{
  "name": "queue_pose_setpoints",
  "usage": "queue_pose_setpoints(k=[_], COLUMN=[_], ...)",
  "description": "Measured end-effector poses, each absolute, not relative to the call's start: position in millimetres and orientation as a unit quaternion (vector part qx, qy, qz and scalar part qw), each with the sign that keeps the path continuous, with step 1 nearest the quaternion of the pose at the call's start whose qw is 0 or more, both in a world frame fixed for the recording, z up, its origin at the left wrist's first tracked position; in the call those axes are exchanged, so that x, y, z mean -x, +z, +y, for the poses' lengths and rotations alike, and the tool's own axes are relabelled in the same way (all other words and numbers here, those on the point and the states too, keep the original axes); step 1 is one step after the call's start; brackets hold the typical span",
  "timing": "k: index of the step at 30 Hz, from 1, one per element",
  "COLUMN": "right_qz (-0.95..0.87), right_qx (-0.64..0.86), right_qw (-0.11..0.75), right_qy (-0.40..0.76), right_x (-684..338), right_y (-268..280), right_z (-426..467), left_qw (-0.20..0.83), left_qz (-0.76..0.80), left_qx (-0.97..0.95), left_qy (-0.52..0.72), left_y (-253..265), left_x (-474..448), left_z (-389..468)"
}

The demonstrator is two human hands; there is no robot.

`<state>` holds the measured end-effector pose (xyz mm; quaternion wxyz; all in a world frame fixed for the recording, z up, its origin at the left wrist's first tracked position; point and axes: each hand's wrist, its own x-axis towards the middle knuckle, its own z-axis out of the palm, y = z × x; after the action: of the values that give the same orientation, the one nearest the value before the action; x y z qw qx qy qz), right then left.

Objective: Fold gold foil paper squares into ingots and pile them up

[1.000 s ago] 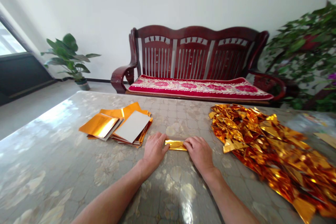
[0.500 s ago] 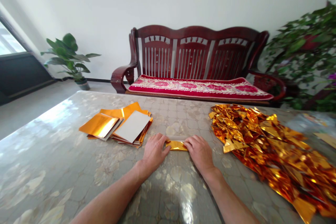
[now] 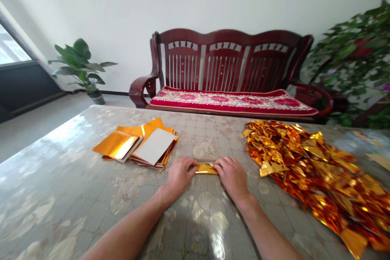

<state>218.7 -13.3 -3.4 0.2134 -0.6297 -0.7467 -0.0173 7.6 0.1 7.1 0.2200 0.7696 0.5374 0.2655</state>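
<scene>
A narrow folded strip of gold foil paper (image 3: 206,168) lies low over the table between my two hands. My left hand (image 3: 180,174) pinches its left end, thumb and fingers closed. At the right end, the fingers of my right hand (image 3: 232,176) are closed on the strip too. Left of my hands lies a loose stack of foil paper sheets (image 3: 154,146), some gold side up, one pale grey side up. A long heap of folded gold foil pieces (image 3: 307,166) spreads over the table's right side.
The table (image 3: 122,211) has a glossy, flower-patterned cover. A clear plastic bag (image 3: 362,142) lies behind the heap at the right. Beyond the far edge stands a dark red wooden bench (image 3: 224,61), with potted plants (image 3: 79,65) at either side.
My left thumb and fingers have drawn closer together on the strip's left end. The strip looks slightly narrower; my right hand has hardly moved.
</scene>
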Motion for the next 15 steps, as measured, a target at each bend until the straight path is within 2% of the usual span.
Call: queue_pose_setpoints(k=[7,15], right_qz=[-0.745,-0.745], right_qx=[0.632,0.633], right_qw=[0.21,0.209], right_qy=[-0.021,-0.026], right_x=[-218.6,-218.2], right_y=[-3.3,-3.9], right_z=[-13.6,-12.3], left_qw=[0.179,0.204], left_qz=[0.554,0.555], left_qx=[-0.779,-0.767], left_qy=[0.23,0.251], left_y=[13.7,7.9], left_x=[-10.3,-7.4], left_z=[-2.0,-1.1])
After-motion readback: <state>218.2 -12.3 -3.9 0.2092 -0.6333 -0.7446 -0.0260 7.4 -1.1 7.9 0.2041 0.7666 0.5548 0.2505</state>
